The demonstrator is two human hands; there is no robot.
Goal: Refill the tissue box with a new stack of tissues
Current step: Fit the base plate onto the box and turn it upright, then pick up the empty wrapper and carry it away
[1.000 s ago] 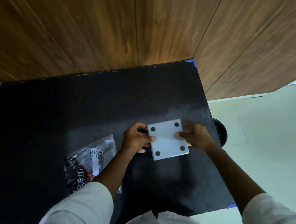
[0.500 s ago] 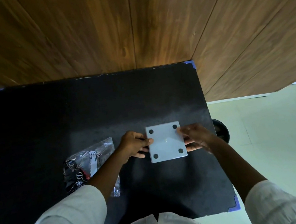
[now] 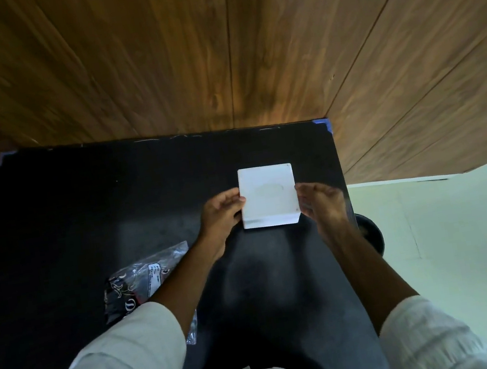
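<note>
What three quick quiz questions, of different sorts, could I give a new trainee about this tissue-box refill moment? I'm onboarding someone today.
1. True or false: the white tissue box sits between the left hand and the right hand.
2. The clear plastic packet lies: A) on top of the box, B) on the black table under the left forearm, C) on the floor.
3. Fill in: the box face turned to the camera shows a faint ____ opening.

Key: 1 true; 2 B; 3 oval.
</note>
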